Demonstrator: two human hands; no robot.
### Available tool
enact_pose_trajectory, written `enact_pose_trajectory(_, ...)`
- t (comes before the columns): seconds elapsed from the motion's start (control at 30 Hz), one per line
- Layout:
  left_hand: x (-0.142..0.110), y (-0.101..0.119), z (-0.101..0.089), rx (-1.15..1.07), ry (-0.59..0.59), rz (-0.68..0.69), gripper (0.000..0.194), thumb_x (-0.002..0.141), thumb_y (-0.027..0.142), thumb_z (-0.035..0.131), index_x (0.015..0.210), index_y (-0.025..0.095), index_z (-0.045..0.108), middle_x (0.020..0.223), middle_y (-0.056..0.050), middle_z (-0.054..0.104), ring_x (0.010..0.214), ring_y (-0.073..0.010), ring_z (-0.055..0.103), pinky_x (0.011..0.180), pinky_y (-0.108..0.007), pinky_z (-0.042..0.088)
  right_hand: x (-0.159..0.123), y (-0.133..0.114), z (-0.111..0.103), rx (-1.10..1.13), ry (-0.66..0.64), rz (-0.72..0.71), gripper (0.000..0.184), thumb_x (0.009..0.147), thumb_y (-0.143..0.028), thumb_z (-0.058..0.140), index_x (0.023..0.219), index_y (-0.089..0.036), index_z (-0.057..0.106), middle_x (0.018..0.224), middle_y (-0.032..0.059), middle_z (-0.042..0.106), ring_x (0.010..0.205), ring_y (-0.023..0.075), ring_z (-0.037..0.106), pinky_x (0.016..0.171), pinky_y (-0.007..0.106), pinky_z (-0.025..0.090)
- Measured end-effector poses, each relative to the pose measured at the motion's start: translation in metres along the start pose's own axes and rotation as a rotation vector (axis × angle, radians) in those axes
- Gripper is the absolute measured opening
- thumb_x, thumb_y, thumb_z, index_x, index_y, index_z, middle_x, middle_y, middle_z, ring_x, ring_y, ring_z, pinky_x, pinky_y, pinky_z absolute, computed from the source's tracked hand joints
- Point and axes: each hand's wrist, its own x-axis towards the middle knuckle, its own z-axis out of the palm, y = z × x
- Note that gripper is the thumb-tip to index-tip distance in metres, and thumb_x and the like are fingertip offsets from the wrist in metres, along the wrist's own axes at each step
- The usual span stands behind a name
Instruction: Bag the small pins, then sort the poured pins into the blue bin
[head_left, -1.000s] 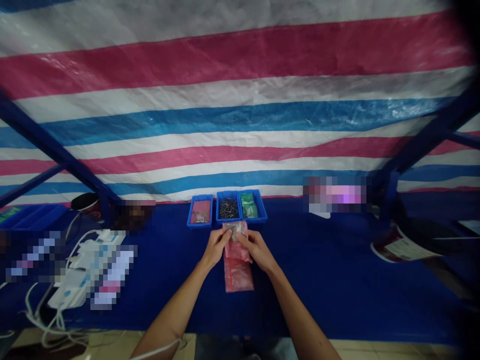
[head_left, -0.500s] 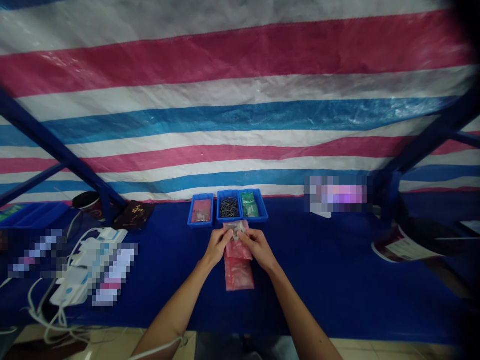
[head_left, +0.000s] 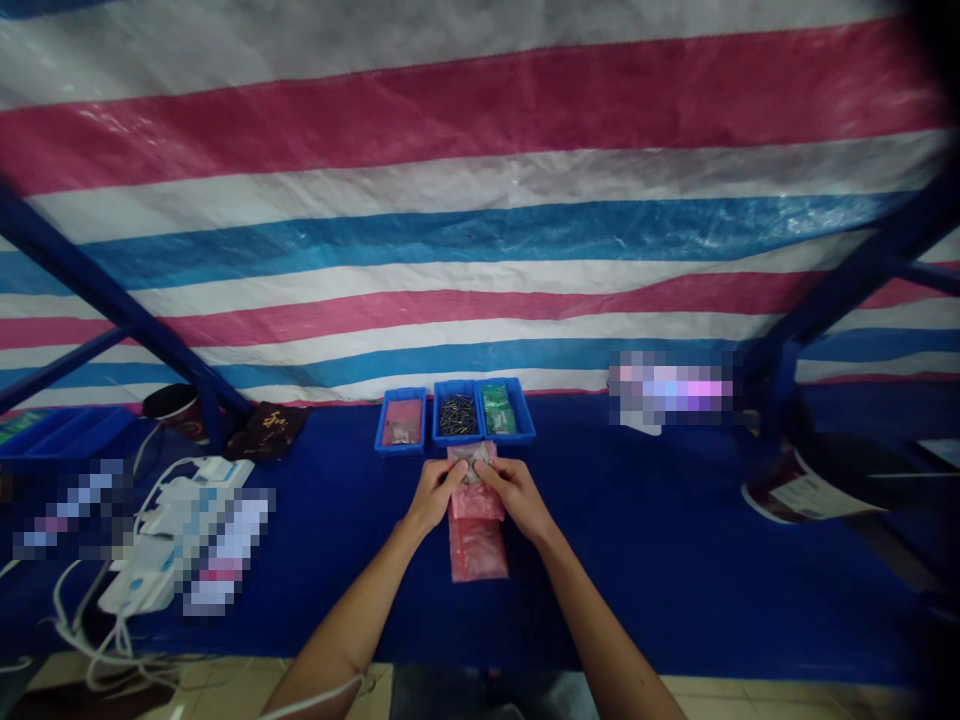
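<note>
Between my two hands is a pinkish plastic bag, its upper part whitish. My left hand pinches its left side, and my right hand pinches the right side, thumbs close together near the top. What lies inside under the thumbs is too small to make out. Below and partly beneath it a second red plastic bag lies flat on the blue table. Just beyond my fingers stand a blue tray with dark screws and a joined blue tray with green packets. Left of these is a blue tray with a pink packet.
On the left lie a white power strip with cables and a blurred-out device. A dark brown pouch sits behind it. At right are a paper tub and another blurred-out item. A striped sheet hangs behind the table.
Both hands stay in place on the pink bag. The thumbs have shifted only slightly at its top; the trays and other things stand as before.
</note>
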Motion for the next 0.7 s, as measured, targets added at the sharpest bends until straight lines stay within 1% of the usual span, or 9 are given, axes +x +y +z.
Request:
enact_pose_trajectory(0.07,-0.0014,0.0001,-0.0002,-0.013,0.013,-0.006,0.055,0.086,0.059,0.059,0.056,0.013,0.056,0.055,0.002,0.044,0.056,-0.0116,0.038,0.055,-0.024,0.028,-0.0003,-0.0004,0.0001,-0.003,0.001,-0.005,0.044,0.086,-0.052,0.067,0.066,-0.013,0.064,0.059,-0.0029,0.051,0.055,0.0101,0.04,0.055,0.023,0.032)
enact_pose_trajectory(0.2,-0.0021,0.0008,0.0002,-0.087,0.007,0.006,0.051,0.085,0.059,0.061,0.066,0.012,0.064,0.062,-0.001,0.053,0.063,-0.0143,0.044,0.059,-0.024,0.033,0.0002,-0.0019,0.0005,0.018,0.018,0.001,0.042,0.086,-0.052,0.067,0.071,-0.013,0.068,0.063,-0.0013,0.056,0.057,0.0117,0.044,0.057,0.024,0.034)
enact_pose_trajectory(0.27,-0.0013,0.001,0.0004,-0.096,-0.004,0.011,0.049,0.087,0.056,0.059,0.069,0.012,0.063,0.063,0.0,0.052,0.062,-0.0134,0.043,0.059,-0.024,0.032,0.0007,-0.0016,0.0003,0.019,0.018,0.012,0.042,0.086,-0.053,0.067,0.072,-0.013,0.068,0.063,-0.0009,0.056,0.058,0.0121,0.044,0.058,0.024,0.035)
enact_pose_trajectory(0.4,0.0008,0.0009,-0.0007,-0.055,-0.015,0.022,0.049,0.091,0.051,0.057,0.061,0.012,0.055,0.058,0.003,0.041,0.057,-0.0101,0.035,0.056,-0.023,0.025,0.0012,0.0008,0.0003,0.021,0.017,0.035,0.046,0.085,-0.055,0.068,0.067,-0.013,0.064,0.061,-0.0015,0.054,0.057,0.0111,0.041,0.056,0.023,0.033)
enact_pose_trajectory(0.47,0.001,0.001,-0.0015,-0.036,-0.01,0.027,0.05,0.092,0.051,0.056,0.06,0.012,0.053,0.057,0.003,0.038,0.057,-0.0096,0.033,0.055,-0.024,0.024,0.0011,0.001,0.0008,0.029,0.025,0.042,0.046,0.084,-0.056,0.068,0.067,-0.013,0.064,0.062,-0.0013,0.054,0.057,0.0109,0.041,0.055,0.023,0.032)
enact_pose_trajectory(0.7,-0.0009,0.0015,-0.0005,-0.058,-0.029,0.016,0.05,0.09,0.056,0.056,0.068,0.012,0.06,0.063,0.001,0.047,0.062,-0.0125,0.039,0.058,-0.024,0.03,0.0003,-0.0029,0.0002,0.017,0.035,0.001,0.045,0.086,-0.054,0.067,0.067,-0.013,0.065,0.062,-0.0015,0.053,0.056,0.0108,0.041,0.056,0.023,0.033)
